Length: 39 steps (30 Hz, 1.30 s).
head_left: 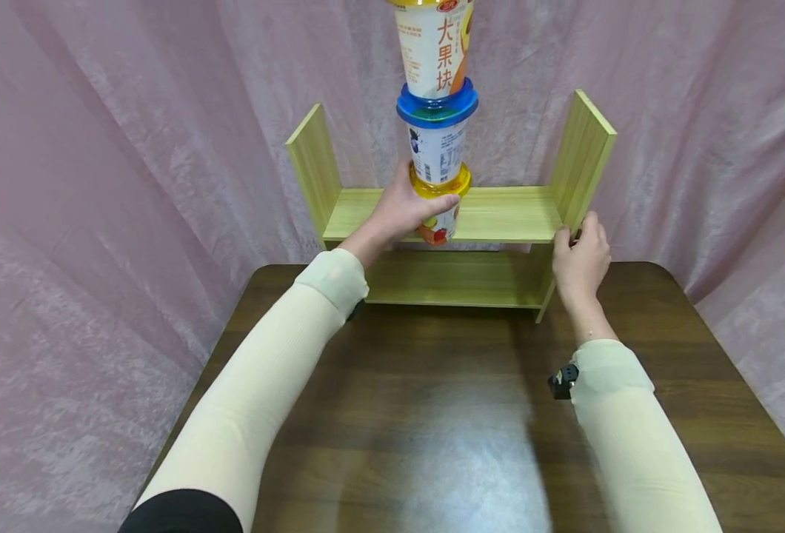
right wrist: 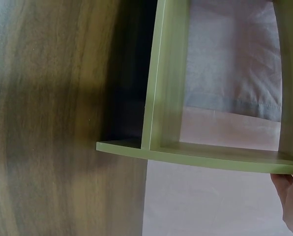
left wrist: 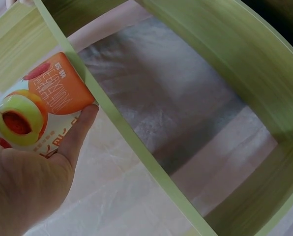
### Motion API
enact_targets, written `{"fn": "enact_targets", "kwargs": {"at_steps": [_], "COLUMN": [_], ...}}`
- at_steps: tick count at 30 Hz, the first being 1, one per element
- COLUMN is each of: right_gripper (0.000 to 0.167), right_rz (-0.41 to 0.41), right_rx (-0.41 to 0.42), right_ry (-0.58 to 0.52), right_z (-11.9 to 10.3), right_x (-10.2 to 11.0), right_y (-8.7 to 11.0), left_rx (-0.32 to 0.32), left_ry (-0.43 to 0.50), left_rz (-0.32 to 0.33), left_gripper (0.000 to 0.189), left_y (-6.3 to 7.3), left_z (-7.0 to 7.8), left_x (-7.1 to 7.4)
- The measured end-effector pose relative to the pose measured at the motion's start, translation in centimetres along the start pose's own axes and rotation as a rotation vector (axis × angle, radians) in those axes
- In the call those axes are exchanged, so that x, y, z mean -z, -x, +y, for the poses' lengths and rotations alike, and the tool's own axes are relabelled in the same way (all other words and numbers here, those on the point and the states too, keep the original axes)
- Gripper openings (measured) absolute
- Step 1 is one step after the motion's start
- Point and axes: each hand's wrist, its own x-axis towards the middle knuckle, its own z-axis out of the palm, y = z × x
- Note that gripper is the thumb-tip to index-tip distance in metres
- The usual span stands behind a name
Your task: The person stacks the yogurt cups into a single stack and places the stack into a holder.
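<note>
My left hand (head_left: 409, 203) grips the lowest of three stacked plastic cups. That fruit cup (head_left: 444, 222) has a yellow lid and fruit print; in the left wrist view, its printed side (left wrist: 43, 105) shows peaches. Above it stands a white cup with a blue lid (head_left: 437, 144), and on that another white-and-orange cup (head_left: 432, 55), its top cut off by the frame. The lowest cup's base overlaps the front edge of the upper board of a pale wooden shelf (head_left: 509, 211); whether it rests there I cannot tell. My right hand (head_left: 582, 255) holds the shelf's right side panel (head_left: 582, 159).
The shelf stands at the back of a dark brown wooden table (head_left: 432, 414), its lower board (head_left: 455, 277) below the upper one. A left side panel (head_left: 315, 163) rises opposite the right one. Behind hangs a pink curtain (head_left: 132, 148).
</note>
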Motion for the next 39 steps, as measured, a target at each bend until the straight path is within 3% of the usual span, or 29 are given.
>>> {"fn": "enact_targets", "kwargs": {"at_steps": [4, 7, 12, 26, 35, 39], "right_gripper": [0.024, 0.024, 0.024, 0.023, 0.023, 0.022], "right_rz": [0.009, 0.01, 0.011, 0.025, 0.033, 0.021], "right_rx": [0.001, 0.003, 0.005, 0.007, 0.001, 0.007], "right_ry": [-0.001, -0.003, -0.001, 0.002, 0.009, 0.004], "right_z": [0.0, 0.0, -0.2, -0.9, -0.8, -0.8], "right_x": [0.1, 0.1, 0.2, 1.1, 1.3, 1.2], "right_y": [0.2, 0.3, 0.7, 1.7, 1.7, 1.9], "left_rx": [0.014, 0.015, 0.007, -0.094, -0.096, -0.042], "left_ry": [0.0, 0.007, 0.02, 0.153, 0.157, 0.125], "left_rz": [-0.009, -0.01, -0.019, -0.086, -0.086, -0.05], "left_gripper": [0.083, 0.082, 0.082, 0.07, 0.082, 0.099], "left_y": [1.1, 1.3, 1.3, 0.7, 0.8, 0.9], "left_z": [1.6, 1.9, 1.8, 1.2, 1.5, 1.0], "left_x": [0.1, 0.2, 0.4, 0.6, 0.5, 0.6]}}
